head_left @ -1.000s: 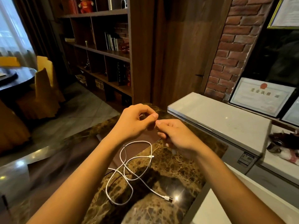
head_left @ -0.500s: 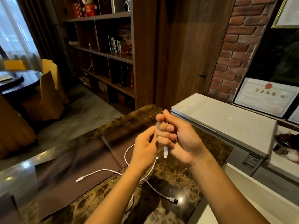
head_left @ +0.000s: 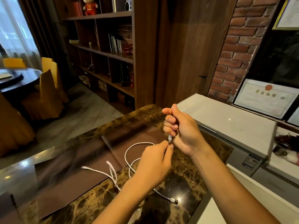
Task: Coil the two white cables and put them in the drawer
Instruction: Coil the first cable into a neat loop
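While the right hand is clenched around a white cable whose plug protrudes below the fist, the left hand pinches the same cable just under that plug. Loose loops trail beneath the left hand onto the marble counter, one connector lying below the left wrist.

White cables, loosely tangled, one plug raised
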Tool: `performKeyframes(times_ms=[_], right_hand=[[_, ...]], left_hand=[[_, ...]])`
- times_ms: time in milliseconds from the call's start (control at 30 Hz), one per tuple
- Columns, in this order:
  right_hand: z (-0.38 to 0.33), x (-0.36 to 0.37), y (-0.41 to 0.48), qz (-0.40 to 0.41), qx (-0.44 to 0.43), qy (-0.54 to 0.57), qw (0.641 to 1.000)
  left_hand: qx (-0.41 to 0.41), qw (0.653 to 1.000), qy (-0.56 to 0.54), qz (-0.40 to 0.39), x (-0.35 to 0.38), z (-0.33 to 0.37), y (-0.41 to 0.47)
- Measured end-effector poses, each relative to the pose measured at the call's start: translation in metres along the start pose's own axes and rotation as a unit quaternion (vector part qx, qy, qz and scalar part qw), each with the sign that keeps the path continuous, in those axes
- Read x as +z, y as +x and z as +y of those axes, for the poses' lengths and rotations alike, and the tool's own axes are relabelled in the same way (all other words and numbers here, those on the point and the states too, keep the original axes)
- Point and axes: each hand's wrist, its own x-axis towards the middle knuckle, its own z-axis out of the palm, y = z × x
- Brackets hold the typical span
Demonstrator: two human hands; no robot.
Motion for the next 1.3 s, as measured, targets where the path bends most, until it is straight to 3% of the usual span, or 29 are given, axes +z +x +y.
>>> performKeyframes(times_ms=[267,567,867,1000,1300], right_hand=[[0.012,-0.005,0.006,0.026,-0.03,-0.052,0.998],[0.028,-0.008,-0.01,-0.079,-0.002,-0.238,0.968],[0.044,0.005,-0.025,-0.087,0.05,-0.179,0.979],[0.054,0.009,-0.033,-0.08,0.111,-0.141,0.98],[0.052,0.02,-0.044,-0.136,0.128,-0.08,0.979]], left_hand=[[0.032,0.989,0.135,-0.05,-0.03,0.0,0.0],[0.096,0.98,0.17,-0.049,-0.078,0.001,0.026],[0.114,0.979,0.161,-0.042,-0.086,0.0,0.041],[0.081,0.99,0.109,-0.024,-0.093,-0.008,0.053],[0.06,0.998,-0.02,-0.018,-0.085,-0.012,0.061]])
